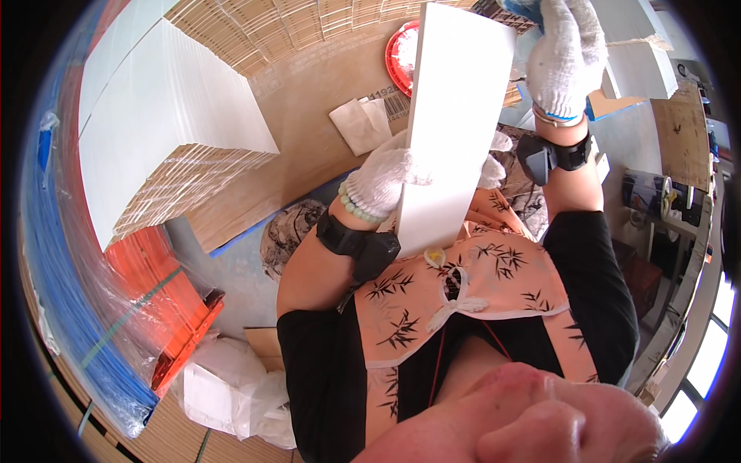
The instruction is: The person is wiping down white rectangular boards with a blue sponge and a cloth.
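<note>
My left hand [382, 181], in a white knitted glove, is closed round a long, flat white panel [459, 116]. The thumb lies on the panel's near face, and fingertips show past its right edge. Tilted upright, the panel has its lower end close to my patterned apron [463, 289]. At the upper right, my right hand [567, 62] is raised apart from the panel, also gloved. Its fingers look stretched out toward the top edge, where the picture cuts the tips off. A blue patch shows beside them; whether it belongs to the glove cannot be made out.
Before me lies a brown cardboard surface [309, 108] with a folded paper piece [363, 125] and a round red container [401, 58] holding something white. White panels are stacked at left [170, 116] and upper right [637, 65]. An orange plastic pallet [147, 270] stands at left.
</note>
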### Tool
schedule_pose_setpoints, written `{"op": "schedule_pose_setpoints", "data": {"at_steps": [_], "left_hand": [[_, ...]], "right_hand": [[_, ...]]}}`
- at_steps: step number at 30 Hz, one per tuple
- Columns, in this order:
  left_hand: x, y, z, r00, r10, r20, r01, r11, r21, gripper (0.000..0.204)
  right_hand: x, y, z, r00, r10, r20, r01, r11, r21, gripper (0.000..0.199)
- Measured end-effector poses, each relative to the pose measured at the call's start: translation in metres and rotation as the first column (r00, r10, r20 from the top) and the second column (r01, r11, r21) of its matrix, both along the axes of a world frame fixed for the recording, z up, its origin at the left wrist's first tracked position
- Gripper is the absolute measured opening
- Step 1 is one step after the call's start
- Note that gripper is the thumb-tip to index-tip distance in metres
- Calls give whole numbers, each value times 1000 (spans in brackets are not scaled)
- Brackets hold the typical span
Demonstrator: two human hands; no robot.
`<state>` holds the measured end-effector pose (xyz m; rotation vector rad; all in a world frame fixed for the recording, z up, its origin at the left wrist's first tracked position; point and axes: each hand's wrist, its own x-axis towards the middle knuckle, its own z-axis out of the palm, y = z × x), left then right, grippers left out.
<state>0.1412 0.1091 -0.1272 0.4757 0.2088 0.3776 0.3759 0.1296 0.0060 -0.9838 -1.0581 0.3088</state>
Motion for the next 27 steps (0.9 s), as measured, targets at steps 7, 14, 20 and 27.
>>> {"op": "schedule_pose_setpoints", "data": {"at_steps": [7,14,20,27], "left_hand": [[1,1,35,998,7,-65,-8,1000,-16,42],[14,3,38,986,-120,119,119,993,14,63],[22,-1,52,976,-64,206,36,990,139,67],[19,3,57,975,-163,149,153,985,78,81]], "right_hand": [[15,-15,-6,998,2,55,-2,1000,9,14],[12,-19,-13,998,63,-5,-63,998,-3,14],[13,-27,-13,981,-18,192,38,994,-104,17],[17,-33,-16,914,-118,387,132,991,-11,18]]}}
